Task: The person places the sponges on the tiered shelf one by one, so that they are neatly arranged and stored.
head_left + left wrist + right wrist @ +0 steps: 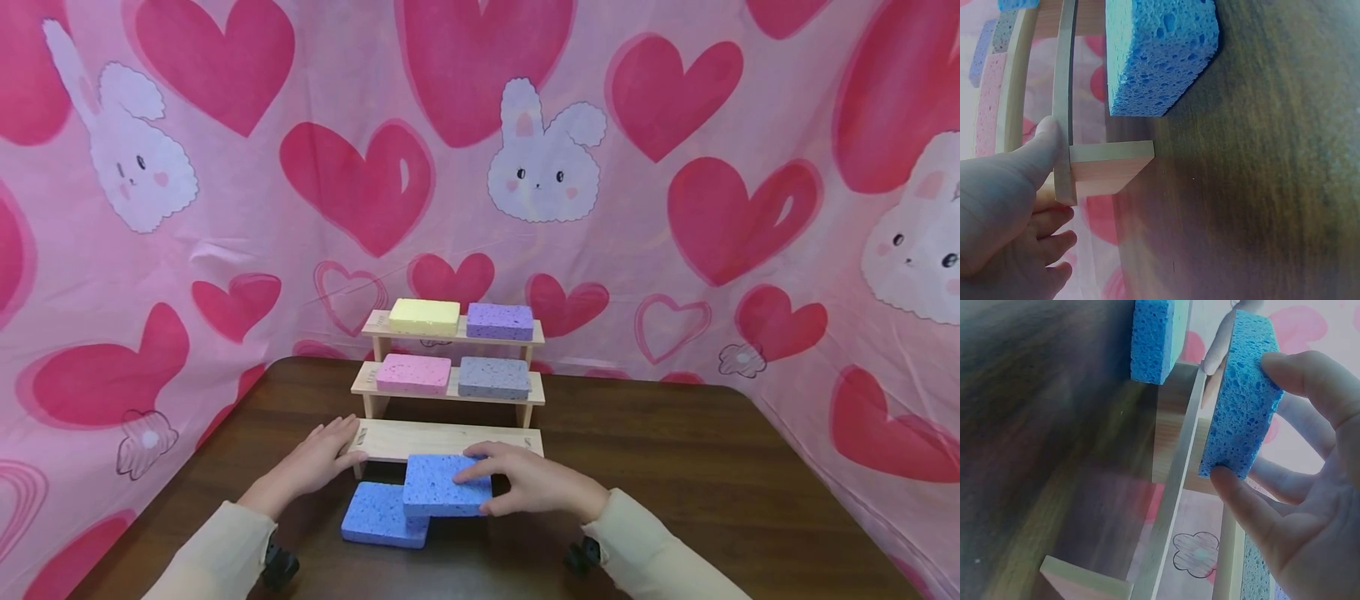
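In the head view, my right hand (525, 482) pinches a blue sponge (438, 483) by its right side, thumb at the near edge and fingers over the top. That sponge is raised in front of the lowest board of a three-tier wooden stand (420, 437) and partly overlaps a second blue sponge (382, 517) lying on the table. My left hand (318, 458) grips the left end of this lowest board. In the left wrist view, the thumb (1047, 140) presses the board's front edge, with the other fingers bent around its end.
On the top tier sit a yellow sponge (424, 317) and a purple sponge (500, 322). A pink sponge (413, 374) and a grey sponge (493, 378) lie on the middle tier. The dark wooden table (660, 467) meets a pink heart-patterned cloth (465, 217) behind the stand.
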Available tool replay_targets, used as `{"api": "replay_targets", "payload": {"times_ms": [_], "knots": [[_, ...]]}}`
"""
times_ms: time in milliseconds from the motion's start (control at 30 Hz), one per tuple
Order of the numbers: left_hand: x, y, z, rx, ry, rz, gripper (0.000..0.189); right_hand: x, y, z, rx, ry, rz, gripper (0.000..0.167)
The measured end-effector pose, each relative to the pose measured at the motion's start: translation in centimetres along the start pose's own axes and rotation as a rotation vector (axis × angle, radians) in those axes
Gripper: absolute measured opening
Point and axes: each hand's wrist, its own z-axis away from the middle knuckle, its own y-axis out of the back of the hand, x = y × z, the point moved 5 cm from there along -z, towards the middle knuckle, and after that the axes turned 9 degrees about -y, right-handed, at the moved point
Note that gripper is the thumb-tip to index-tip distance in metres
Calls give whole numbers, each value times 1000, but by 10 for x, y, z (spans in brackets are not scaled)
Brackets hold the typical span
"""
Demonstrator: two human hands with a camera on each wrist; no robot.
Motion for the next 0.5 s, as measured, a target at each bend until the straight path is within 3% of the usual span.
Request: {"api": "replay_targets", "payload": {"times_ms": [233,500], "knots": [[1,0,0,-1,7,4,73,-2,2,-12,13,16,16,41],[1,0,2,1,2,4,72,-2,4,-28,6,-9,-56,40]]}}
